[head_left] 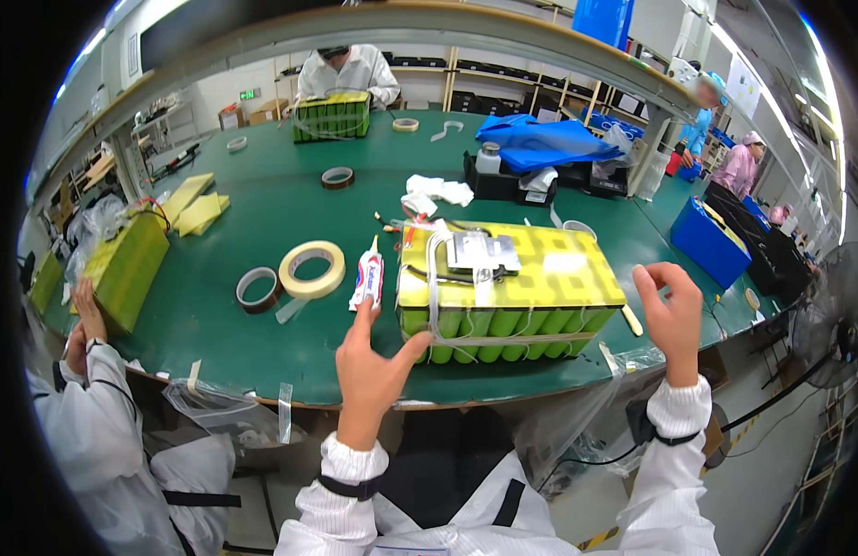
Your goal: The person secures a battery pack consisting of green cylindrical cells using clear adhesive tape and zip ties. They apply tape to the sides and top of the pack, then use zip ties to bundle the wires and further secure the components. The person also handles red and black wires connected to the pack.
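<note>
One green battery pack (531,296) is flanked: by left hand (368,372), spread wide, beside white tube (368,280); by right hand (674,320), curled, whose hold cannot be told.

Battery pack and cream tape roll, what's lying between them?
In the head view, a white tube lies between them, with the left hand at its lower end.

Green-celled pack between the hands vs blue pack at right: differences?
The near pack shows green cylinders along its front; the blue pack has a plain blue side. The near pack carries a silver plate; none shows on the blue pack. Both are block-shaped with yellowish tops.
</note>
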A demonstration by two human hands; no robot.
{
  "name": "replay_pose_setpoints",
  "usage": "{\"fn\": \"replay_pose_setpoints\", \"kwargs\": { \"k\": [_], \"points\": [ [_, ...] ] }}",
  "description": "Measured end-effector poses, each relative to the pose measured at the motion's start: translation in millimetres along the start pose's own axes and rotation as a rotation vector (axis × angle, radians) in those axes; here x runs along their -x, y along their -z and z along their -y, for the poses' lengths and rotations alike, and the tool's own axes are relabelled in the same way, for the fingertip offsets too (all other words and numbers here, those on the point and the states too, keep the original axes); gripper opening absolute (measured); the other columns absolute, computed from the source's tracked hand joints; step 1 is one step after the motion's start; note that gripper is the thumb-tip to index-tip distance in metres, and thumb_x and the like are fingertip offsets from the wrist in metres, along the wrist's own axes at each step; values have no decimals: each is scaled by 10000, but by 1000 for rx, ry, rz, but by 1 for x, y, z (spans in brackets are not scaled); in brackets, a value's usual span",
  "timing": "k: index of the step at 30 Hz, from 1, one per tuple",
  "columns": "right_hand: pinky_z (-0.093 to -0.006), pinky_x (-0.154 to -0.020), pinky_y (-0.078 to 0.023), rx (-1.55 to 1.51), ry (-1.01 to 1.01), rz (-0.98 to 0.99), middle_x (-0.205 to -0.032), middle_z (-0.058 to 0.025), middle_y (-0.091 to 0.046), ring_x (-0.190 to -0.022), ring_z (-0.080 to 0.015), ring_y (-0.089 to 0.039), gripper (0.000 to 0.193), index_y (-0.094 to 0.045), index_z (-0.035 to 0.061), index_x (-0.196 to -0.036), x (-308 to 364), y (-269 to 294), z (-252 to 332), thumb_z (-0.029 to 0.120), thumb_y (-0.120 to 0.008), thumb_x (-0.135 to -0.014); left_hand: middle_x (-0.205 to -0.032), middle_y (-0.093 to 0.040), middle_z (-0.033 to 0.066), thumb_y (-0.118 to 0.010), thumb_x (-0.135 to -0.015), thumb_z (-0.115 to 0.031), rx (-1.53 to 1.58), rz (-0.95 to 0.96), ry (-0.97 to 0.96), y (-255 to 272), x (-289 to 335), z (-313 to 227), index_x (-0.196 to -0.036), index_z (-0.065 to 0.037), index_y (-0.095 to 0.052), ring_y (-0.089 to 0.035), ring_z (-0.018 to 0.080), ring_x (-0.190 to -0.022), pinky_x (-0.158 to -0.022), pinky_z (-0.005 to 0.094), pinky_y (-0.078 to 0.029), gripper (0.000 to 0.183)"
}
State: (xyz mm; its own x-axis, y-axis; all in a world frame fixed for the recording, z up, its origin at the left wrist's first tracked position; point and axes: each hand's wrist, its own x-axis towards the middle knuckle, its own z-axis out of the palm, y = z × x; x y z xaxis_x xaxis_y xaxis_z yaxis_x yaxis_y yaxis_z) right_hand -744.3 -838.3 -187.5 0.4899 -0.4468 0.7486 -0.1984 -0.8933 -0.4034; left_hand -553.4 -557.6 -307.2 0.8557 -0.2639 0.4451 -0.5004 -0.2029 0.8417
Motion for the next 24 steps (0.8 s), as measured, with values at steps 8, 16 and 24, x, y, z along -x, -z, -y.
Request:
{"fn": "replay_pose_setpoints", "kwargs": {
  "k": [8, 16, 24],
  "points": [
    [-406, -595, -434, -119, -151, 446, -682, -204, -608, -619, -299, -582, 477, -650, -46, -812, -22, -17, -36, 386, -536, -977, -1149, -669, 206, -643, -952, -292, 31, 75, -120, -14, 16, -18, -1301, 113, -510, -634, 260, -1061, -933, 333, -470, 550],
    [-395, -840, -513, -158, -147, 676, -1118, -207, -686, -987, -332, -648, 539, -672, 6, -1152, -79, -68, -95, 485, -515, -959, -1379, -492, 322, -658, -948, -279, -167, 22, -18, -24, 33, -24, -1449, 180, -245, -493, 310, -1278, -1092, 350, -341, 795],
    [-325, -869, -478, -508, -324, 994, -1287, -73, -586, -1140, -179, -532, 575, -597, 22, -1293, -88, -83, -85, 503, -515, -988, -1400, -408, 307, -741, -873, -348, -213, 14, -57, -48, 39, -33, -1454, 158, -168, -426, 346, -1292, -1091, 387, -328, 960]
  ]
}}
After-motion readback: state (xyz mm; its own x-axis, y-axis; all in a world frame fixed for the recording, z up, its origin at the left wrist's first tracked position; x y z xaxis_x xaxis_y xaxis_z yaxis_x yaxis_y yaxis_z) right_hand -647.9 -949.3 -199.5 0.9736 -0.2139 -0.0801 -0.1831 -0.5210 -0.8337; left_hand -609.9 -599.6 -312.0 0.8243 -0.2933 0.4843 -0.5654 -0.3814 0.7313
